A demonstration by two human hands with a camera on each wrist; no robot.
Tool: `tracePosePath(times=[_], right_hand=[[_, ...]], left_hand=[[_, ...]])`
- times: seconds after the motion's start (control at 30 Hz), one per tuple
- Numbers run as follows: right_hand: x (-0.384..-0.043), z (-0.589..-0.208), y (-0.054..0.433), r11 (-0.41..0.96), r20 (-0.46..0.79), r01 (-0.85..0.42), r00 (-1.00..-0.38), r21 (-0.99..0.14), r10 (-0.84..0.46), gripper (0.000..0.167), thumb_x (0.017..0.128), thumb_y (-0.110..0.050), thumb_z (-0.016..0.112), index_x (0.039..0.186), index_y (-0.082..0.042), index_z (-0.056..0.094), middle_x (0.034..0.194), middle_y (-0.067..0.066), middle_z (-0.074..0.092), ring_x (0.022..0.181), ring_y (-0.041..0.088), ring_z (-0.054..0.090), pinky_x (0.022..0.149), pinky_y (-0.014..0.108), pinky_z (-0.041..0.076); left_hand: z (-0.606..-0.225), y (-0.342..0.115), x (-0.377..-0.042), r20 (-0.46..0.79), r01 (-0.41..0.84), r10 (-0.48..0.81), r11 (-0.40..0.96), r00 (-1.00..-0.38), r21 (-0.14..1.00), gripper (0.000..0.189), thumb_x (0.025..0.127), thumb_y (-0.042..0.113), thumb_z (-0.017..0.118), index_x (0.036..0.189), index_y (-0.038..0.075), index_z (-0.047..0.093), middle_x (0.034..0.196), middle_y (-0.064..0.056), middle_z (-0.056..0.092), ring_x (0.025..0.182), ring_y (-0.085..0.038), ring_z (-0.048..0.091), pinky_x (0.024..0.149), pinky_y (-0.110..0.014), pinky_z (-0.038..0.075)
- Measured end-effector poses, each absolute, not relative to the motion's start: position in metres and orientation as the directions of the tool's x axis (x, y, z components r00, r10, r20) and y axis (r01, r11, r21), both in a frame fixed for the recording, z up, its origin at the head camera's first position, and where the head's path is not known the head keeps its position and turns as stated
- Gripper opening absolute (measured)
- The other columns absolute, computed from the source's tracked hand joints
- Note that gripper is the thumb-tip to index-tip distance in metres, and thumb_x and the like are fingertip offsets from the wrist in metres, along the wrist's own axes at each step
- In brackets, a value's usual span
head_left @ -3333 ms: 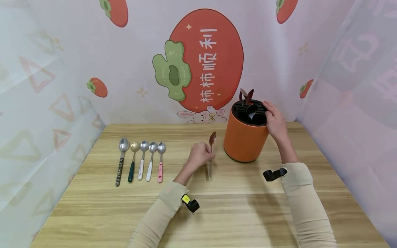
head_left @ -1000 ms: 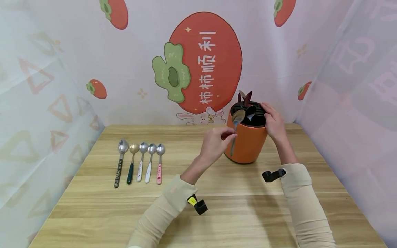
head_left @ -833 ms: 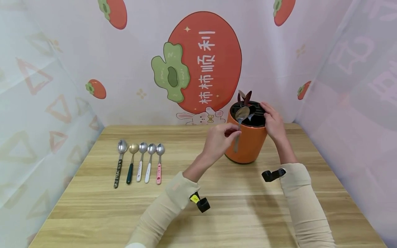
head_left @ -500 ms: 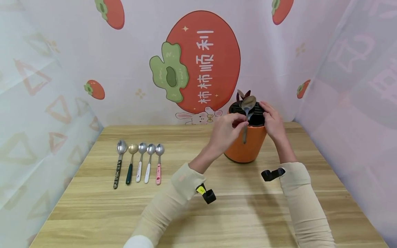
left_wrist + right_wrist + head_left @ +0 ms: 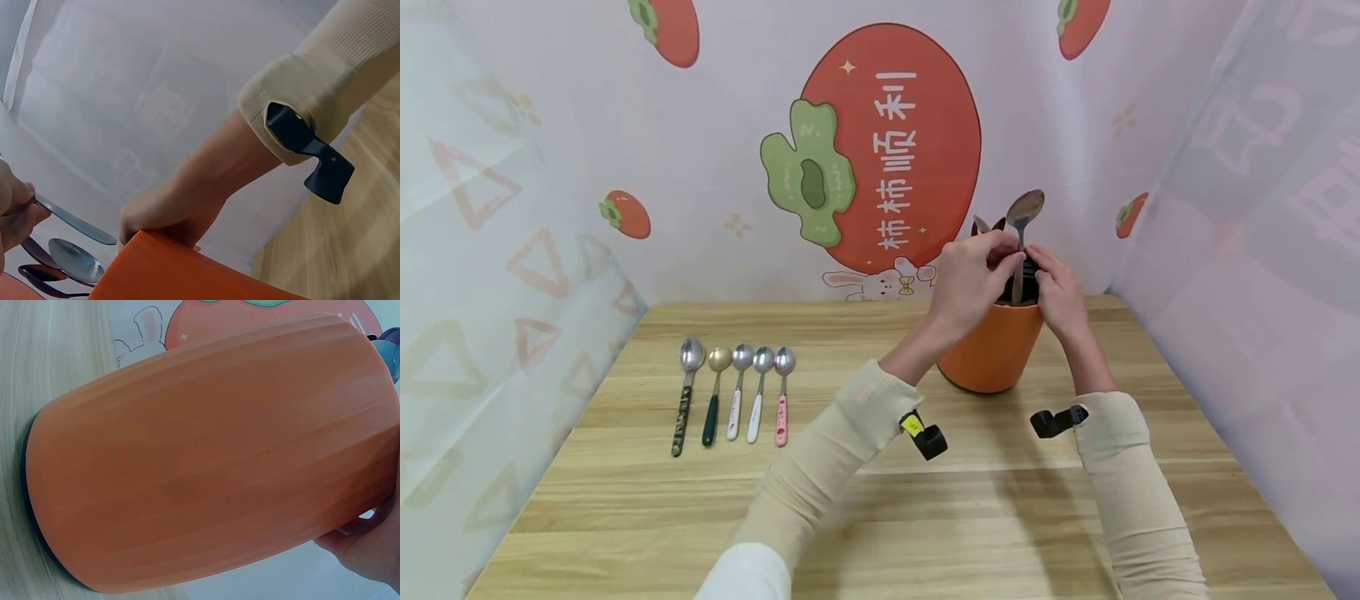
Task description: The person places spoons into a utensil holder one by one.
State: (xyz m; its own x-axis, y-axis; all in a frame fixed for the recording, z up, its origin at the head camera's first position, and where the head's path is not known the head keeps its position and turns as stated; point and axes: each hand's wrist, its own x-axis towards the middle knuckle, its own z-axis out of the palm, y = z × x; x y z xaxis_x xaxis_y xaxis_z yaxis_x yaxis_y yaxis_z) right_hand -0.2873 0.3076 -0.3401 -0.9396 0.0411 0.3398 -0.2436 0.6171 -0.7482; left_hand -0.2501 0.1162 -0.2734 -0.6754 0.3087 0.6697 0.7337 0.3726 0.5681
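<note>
**A:** What have you got in the hands?

**B:** My left hand (image 5: 973,279) pinches a spoon (image 5: 1021,229) by the shaft, thumb and fingertips closed round it. The spoon is plain silver metal, all one colour, with an oval bowl at the top that catches the light. It stands nearly upright, bowl above my knuckles, handle end pointing down into the mouth of the holder (image 5: 992,350).

**A:** And the right?

**B:** My right hand (image 5: 1060,292) grips the holder at its rim on the far right side, fingers curled over the edge. In the right wrist view I see the palm against the wall near the top.

**A:** Describe the holder.

**B:** An orange cylinder with faint vertical ribs and a dark base, standing on the table (image 5: 925,500) directly under both hands. Its top is black inside. From the left wrist view I see the spoon's thin handle (image 5: 75,220) just above the orange rim (image 5: 181,265), and lower down another silver spoon bowl (image 5: 75,261) and dark reddish ones beside it, already in the holder.

**A:** Anything else near?

**B:** Well off to the left of my left hand lies a row of five spoons (image 5: 733,396), side by side, bowls away from me, handles dark patterned, green, white, white and pink
</note>
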Motion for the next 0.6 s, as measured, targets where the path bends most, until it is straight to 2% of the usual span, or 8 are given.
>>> tracePosePath(times=[0.23,0.43,0.6], right_hand=[[-0.288,-0.341,0.307,0.61,0.341,-0.246,-0.939,-0.753,0.042,0.048,0.102,-0.009,0.032,0.147,0.0,0.044,0.159,0.016,0.038,0.151,0.034,0.027,0.124,0.052,0.019],[-0.287,-0.34,0.308,0.606,0.334,-0.239,-0.941,-0.759,0.047,0.049,0.101,-0.01,0.031,0.148,-0.001,0.043,0.159,0.015,0.037,0.151,0.034,0.026,0.124,0.053,0.019],[-0.287,-0.341,0.308,0.602,0.339,-0.244,-0.939,-0.76,0.048,0.049,0.101,-0.01,0.031,0.147,-0.002,0.045,0.159,0.015,0.038,0.151,0.034,0.028,0.124,0.053,0.019]], left_hand=[[-0.279,0.125,-0.26,0.664,0.717,0.299,0.436,-0.685,0.544,0.013,0.095,0.016,0.067,0.101,0.006,0.075,0.092,-0.004,0.078,0.08,-0.012,0.07,0.067,-0.011,0.048],[-0.288,0.131,-0.263,0.634,0.694,0.313,0.475,-0.708,0.541,0.015,0.095,0.016,0.068,0.103,0.006,0.076,0.092,-0.003,0.078,0.084,-0.011,0.073,0.072,-0.011,0.052],[-0.294,0.134,-0.263,0.607,0.669,0.314,0.506,-0.73,0.544,0.016,0.096,0.016,0.067,0.103,0.006,0.076,0.092,-0.003,0.078,0.083,-0.011,0.072,0.07,-0.012,0.052]])
